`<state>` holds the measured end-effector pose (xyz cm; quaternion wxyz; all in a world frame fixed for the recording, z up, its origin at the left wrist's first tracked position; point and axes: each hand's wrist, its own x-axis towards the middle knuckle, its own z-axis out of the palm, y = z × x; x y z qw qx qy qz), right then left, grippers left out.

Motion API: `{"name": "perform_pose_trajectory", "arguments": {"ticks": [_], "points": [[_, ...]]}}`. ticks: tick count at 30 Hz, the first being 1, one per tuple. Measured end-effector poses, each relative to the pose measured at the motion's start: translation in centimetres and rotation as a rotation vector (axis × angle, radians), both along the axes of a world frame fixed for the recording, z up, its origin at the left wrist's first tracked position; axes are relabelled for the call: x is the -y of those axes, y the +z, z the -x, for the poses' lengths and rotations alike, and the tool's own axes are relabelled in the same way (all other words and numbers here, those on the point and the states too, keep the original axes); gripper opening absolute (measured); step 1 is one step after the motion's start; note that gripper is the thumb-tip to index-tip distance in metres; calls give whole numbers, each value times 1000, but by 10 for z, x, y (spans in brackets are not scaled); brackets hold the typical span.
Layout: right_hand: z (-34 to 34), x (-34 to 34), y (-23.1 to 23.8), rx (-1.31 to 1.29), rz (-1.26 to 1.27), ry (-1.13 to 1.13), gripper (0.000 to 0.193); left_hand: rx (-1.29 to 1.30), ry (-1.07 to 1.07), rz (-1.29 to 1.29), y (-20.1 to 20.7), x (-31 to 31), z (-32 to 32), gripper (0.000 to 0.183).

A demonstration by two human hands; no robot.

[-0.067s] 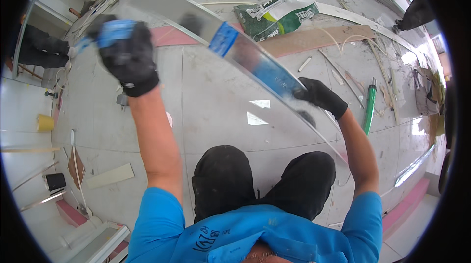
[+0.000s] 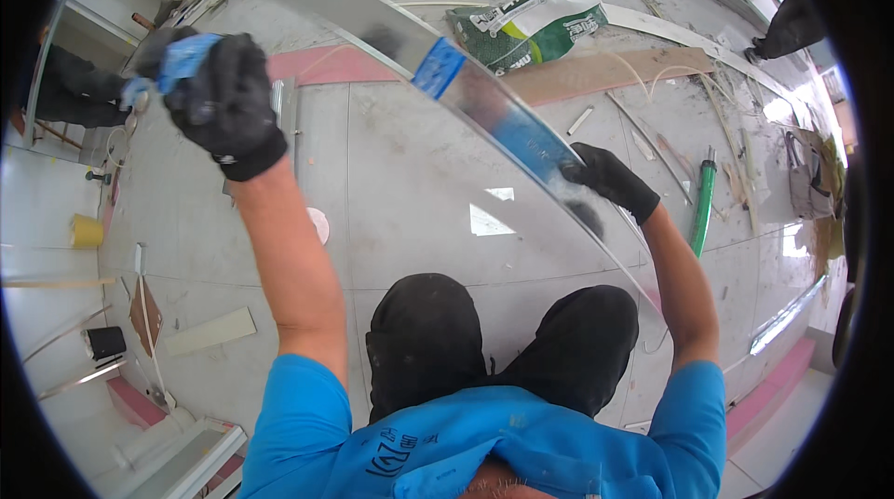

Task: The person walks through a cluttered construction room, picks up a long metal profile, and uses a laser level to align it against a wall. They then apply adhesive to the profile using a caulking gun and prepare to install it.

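A long shiny metal strip [image 2: 372,20] with a blue label runs from the upper left down to the lower right, held up above the tiled floor. My right hand [image 2: 605,178], in a black glove, grips the strip near its middle. My left hand [image 2: 219,99], also in a black glove, is raised at the upper left and is closed around a blue cloth [image 2: 182,61], a little apart from the strip's upper end.
A green and white sack [image 2: 531,24] lies on the floor beyond the strip, beside a wooden board [image 2: 615,71]. A green tube [image 2: 703,206] lies at the right. Metal profiles and scraps litter the floor [image 2: 419,182]. Another person's dark sleeve [image 2: 792,20] shows at top right.
My left hand with the blue cloth has shifted slightly; the strip and my right hand stay about where they were.
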<state>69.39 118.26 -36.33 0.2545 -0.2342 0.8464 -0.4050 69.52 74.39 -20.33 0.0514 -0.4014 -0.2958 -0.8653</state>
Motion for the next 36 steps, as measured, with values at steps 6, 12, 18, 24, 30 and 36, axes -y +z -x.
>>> {"name": "perform_pose_trajectory", "arguments": {"ticks": [6,12,18,24,30,36], "points": [[6,-18,-59,169,223,-37,43,516,393,904,-82,22,-42,21],[5,0,-56,84,134,128,41,150,299,2082,-295,26,-139,33],[-17,8,-85,77,41,231,45,-311,868,1824,-226,-32,-85,71],[-20,5,-70,180,-121,346,58,-777,571,1922,-212,-185,-69,124],[-20,-23,-86,-474,-153,48,35,-669,607,1699,-278,-225,-40,86],[-136,-212,-88,-674,129,-1217,23,-599,584,1721,-293,-206,-8,76]]}}
